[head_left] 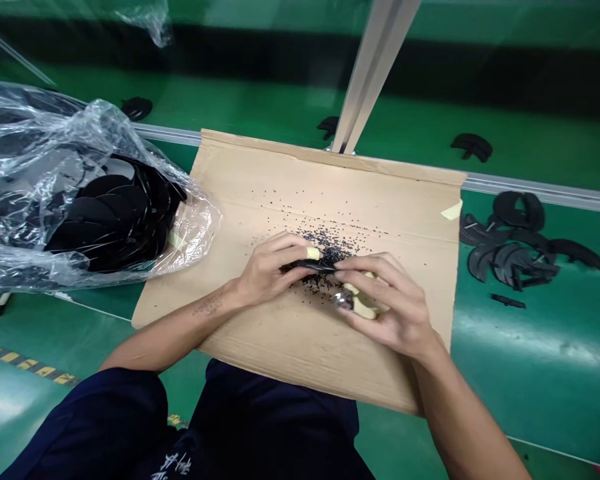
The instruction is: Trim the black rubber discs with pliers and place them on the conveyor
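Over the middle of the cardboard sheet [270, 177], my left hand [270, 268] pinches a thin black plastic part [316, 266], its index finger wrapped in yellow tape. My right hand [393, 300] is curled around a small tool with a shiny round metal end [343, 301]; the rest of that tool is hidden by the fingers, so its kind does not show. Yellow tape also covers some right fingers. The right fingertips touch or nearly touch the part's right end. Tiny black scraps [325, 240] lie scattered beneath and beyond both hands.
At the left, a clear plastic bag [97, 123] lies open, with many curved black parts [113, 200] inside. Loose black pieces [515, 250] are heaped on the green table [545, 360] at the right. A metal post [377, 63] rises behind the cardboard.
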The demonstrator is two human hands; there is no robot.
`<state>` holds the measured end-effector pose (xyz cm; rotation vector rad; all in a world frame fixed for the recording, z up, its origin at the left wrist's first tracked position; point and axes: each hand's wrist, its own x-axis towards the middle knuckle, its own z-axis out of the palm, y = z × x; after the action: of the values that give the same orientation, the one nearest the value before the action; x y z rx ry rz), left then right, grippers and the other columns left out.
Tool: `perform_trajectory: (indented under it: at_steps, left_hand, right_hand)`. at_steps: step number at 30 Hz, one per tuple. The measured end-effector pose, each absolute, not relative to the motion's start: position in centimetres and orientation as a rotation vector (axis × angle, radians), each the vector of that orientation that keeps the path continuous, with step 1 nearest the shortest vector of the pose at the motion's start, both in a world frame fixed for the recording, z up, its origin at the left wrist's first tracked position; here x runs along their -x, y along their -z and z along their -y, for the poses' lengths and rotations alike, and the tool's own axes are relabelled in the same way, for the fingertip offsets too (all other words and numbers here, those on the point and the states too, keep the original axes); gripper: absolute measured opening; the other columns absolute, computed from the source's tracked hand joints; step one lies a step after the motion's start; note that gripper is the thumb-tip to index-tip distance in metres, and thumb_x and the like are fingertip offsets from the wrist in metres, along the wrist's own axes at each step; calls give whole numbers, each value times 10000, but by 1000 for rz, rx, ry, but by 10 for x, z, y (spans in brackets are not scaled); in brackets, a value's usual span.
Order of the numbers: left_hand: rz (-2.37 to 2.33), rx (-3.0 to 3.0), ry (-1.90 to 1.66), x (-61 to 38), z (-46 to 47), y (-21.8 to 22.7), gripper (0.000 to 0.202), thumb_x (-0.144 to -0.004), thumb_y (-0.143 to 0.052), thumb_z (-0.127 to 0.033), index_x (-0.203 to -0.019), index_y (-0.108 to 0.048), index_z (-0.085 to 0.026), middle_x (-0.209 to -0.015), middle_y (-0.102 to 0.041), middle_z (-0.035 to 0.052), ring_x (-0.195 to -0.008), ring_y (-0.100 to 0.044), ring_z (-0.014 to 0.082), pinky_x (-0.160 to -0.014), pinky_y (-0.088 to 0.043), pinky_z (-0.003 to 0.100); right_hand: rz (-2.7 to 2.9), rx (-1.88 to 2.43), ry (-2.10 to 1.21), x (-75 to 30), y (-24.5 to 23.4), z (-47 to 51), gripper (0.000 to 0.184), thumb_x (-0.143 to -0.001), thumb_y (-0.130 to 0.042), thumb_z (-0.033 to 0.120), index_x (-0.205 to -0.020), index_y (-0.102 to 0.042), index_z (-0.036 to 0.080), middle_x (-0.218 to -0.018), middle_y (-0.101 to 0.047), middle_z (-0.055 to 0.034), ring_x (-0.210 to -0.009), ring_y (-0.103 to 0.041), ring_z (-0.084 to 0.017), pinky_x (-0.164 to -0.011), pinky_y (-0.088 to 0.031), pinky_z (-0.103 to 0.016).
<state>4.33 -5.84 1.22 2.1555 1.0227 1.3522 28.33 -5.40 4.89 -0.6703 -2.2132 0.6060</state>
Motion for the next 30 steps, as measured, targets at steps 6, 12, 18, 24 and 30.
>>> perform_trajectory:
  at_steps: [6,12,18,24,30]
  left_hand:
    - [-1047,-2166,-1400,-44,58,-11,201,-905,-678,-123,-1088,-704,-203,-1011,-738,44,-921,-688,144,-780,-580,299]
    - [-960,-2159,-1415,-45,60,-10,268,-868,-641,-23,-1085,-703,-168,-1045,-734,63,-973,-714,151,-820,-619,297]
    - [-927,-2153,-1420,-45,60,-11,265,-884,-630,-33,-1086,-701,-189,-1033,-741,49,-953,-721,131,-800,-631,271]
    - [-868,-2155,-1393,-45,61,-11,240,-891,-647,-48,-1083,-700,-182,-1018,-744,59,-949,-724,130,-798,-627,262]
    - [-828,-2147,-1380,-46,62,-10,215,-891,-657,-42,-1071,-693,-154,-1014,-739,65,-948,-717,117,-810,-606,228]
  right_hand:
    - [2279,968,-347,-298,-47,40,431,-896,-700,248,-1320,-626,271,-1085,-725,-97,-936,-666,-263,-784,-522,-424]
    - [2430,922,-293,-297,-43,42,344,-932,-655,279,-1267,-623,206,-1053,-735,-100,-866,-644,-234,-731,-492,-374]
    - [2437,917,-182,-298,-45,45,310,-929,-668,259,-1232,-632,204,-1018,-743,-91,-806,-633,-213,-680,-472,-355]
    - [2447,887,-81,-298,-46,44,276,-928,-683,245,-1198,-648,196,-991,-752,-83,-788,-630,-199,-666,-466,-339]
    - [2466,841,-38,-299,-47,44,234,-943,-671,222,-1167,-666,154,-970,-755,-78,-754,-617,-174,-647,-460,-310]
